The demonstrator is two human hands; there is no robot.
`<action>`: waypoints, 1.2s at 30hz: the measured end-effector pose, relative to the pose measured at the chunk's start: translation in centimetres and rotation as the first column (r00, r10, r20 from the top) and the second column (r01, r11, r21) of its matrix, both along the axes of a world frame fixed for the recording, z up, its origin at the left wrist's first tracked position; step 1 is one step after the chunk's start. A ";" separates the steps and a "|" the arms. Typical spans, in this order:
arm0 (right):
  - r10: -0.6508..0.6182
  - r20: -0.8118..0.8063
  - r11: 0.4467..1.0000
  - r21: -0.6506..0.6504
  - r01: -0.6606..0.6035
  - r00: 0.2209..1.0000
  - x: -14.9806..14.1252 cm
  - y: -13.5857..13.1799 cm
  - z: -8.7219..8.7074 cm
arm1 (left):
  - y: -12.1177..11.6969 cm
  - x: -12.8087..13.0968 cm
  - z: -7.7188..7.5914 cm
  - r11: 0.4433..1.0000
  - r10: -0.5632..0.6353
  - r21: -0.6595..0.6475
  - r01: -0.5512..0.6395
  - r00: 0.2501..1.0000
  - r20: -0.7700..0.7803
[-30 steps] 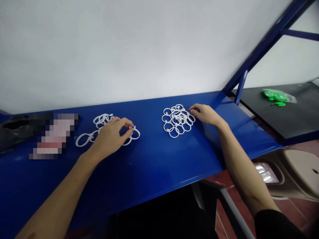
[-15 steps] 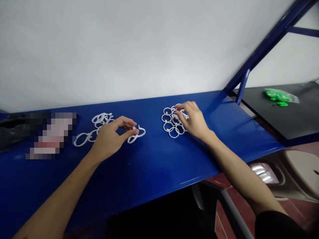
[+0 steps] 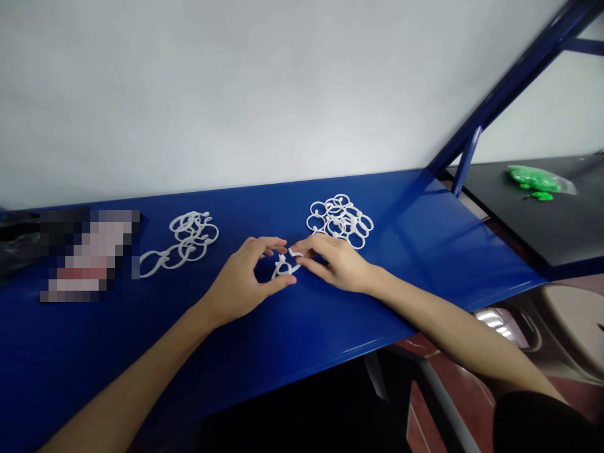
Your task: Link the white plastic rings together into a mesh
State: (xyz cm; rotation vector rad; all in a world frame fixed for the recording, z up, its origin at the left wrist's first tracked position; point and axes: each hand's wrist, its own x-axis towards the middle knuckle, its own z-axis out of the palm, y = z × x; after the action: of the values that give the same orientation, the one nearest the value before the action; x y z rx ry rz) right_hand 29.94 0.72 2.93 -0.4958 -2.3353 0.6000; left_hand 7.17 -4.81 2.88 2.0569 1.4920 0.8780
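My left hand (image 3: 243, 277) curves around a small cluster of linked white plastic rings (image 3: 284, 269) near the middle of the table, its thumb against their near side and its fingertips at the far side. My right hand (image 3: 337, 263) meets it from the right, thumb and fingers pinched on a white plastic ring (image 3: 296, 253). Fingers partly cover both pieces, so I cannot tell whether they are joined. Behind the right hand lies a pile of white rings (image 3: 336, 225). Left of my left hand, a chain of linked white rings (image 3: 192, 248) rests on the table.
The blue table (image 3: 255, 352) meets a pale wall at the back. A blurred-out flat package (image 3: 92, 258) and black plastic (image 3: 19, 245) lie at far left. At right stand a blue metal frame (image 3: 465, 163), a dark table with a green bag (image 3: 538, 179), and a beige chair (image 3: 573, 314).
My right hand has moved from the ring pile left and nearer, bringing a ring. My left hand has shifted right with its rings, and its fingers have spread wider. Both hands now meet.
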 end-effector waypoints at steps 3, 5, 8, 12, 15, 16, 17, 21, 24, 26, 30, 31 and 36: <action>-0.013 0.001 1.000 -0.006 0.013 1.000 0.2 0.1 0.2 | 0.1 0.1 -0.5 0.999 -0.042 0.020 0.046 0.983 -0.176; -0.016 0.009 1.000 -0.002 0.016 1.000 0.3 0.2 0.2 | 0.1 0.1 -0.8 0.999 -0.039 0.013 0.042 0.977 -0.211; -0.038 0.020 0.999 0.000 0.038 0.999 0.4 0.4 0.2 | 0.1 0.0 -0.8 0.998 -0.030 -0.056 0.022 0.988 -0.149; -0.055 0.006 0.998 0.022 0.055 0.998 0.6 0.6 0.2 | 0.0 -0.1 -0.3 0.984 -0.079 -0.158 0.078 0.997 0.006; -0.072 -0.016 0.997 0.037 0.072 0.997 0.8 0.7 0.3 | -0.1 -0.2 -0.2 0.982 -0.109 -0.147 0.118 0.992 0.070; -0.078 -0.022 0.996 0.041 0.079 0.997 0.8 0.7 0.3 | -0.1 -0.2 -0.2 0.983 -0.111 -0.139 0.121 0.991 0.079; -0.084 -0.027 0.995 0.048 0.085 0.996 0.8 0.8 0.4 | -0.2 -0.2 -0.1 0.983 -0.112 -0.134 0.123 0.990 0.084; -0.124 -0.059 0.988 0.087 0.129 0.990 1.0 0.9 0.7 | -0.1 -0.3 -0.1 0.985 -0.119 -0.121 0.125 0.991 0.062; -0.170 -0.084 0.980 0.093 0.178 0.982 1.1 1.0 0.8 | 0.1 -0.6 -0.4 0.994 -0.080 -0.075 0.078 0.997 -0.021; -0.195 -0.091 0.976 0.079 0.202 0.977 1.2 1.0 0.9 | 0.3 -0.8 -0.7 1.000 -0.008 -0.017 0.007 0.995 -0.103; -0.181 -0.098 0.982 0.045 0.186 0.979 1.1 0.7 0.8 | 0.4 -0.9 -0.6 0.991 0.093 0.117 -0.071 0.977 -0.192; -0.166 -0.103 0.985 0.032 0.170 0.981 1.0 0.5 0.8 | 0.3 -0.7 -0.4 0.988 0.095 0.139 -0.070 0.978 -0.185; -0.115 -0.097 0.993 -0.014 0.115 0.989 0.5 -0.1 0.7 | -0.5 0.7 0.8 0.984 0.083 0.165 -0.069 0.993 -0.079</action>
State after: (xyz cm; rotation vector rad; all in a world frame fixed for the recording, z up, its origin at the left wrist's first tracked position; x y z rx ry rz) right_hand 30.43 0.60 3.66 -0.5878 -2.1966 0.5672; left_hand 7.83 -5.31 3.70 2.1905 1.6009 0.9812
